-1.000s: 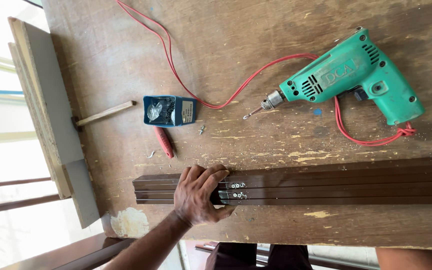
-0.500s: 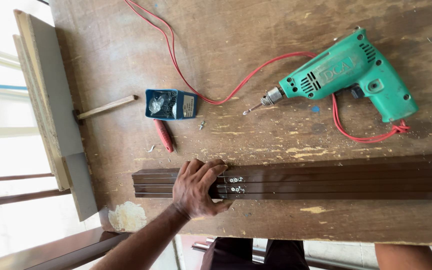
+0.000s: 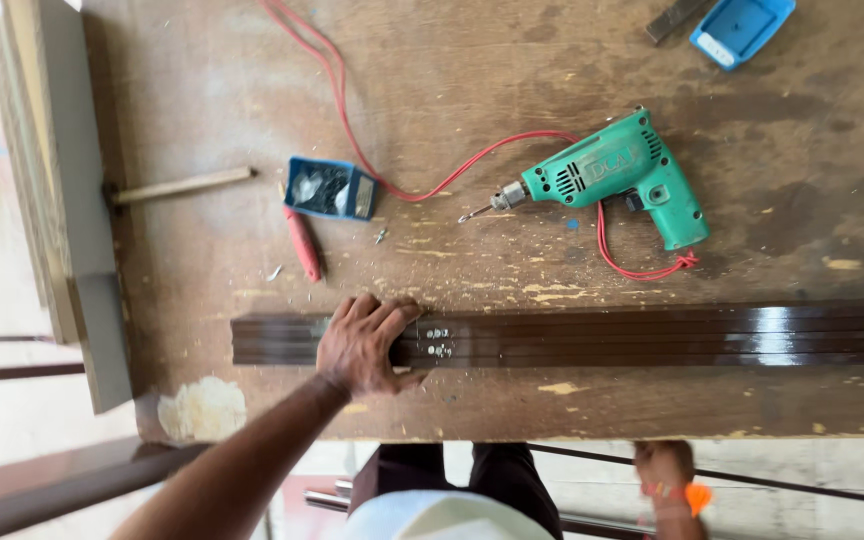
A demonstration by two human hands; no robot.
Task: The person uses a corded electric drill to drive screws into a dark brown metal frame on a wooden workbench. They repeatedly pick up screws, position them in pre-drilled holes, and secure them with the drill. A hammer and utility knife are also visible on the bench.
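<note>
Pressing flat on the dark brown grooved strip (image 3: 652,335), left hand (image 3: 364,345) with fingers spread, just beside small silver screws (image 3: 438,341); strip lying lengthwise along the near edge of the worn wooden table (image 3: 512,60). Hanging below that edge, right hand (image 3: 664,470), grip impossible to tell. Resting beyond: green drill (image 3: 617,175), blue screw box (image 3: 330,188).

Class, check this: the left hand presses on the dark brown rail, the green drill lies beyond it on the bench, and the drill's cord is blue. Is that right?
Not quite. The head view shows the cord of the green drill is red, not blue. The rest stands: the left hand presses on the dark brown rail, the drill beyond it on the bench.
</note>
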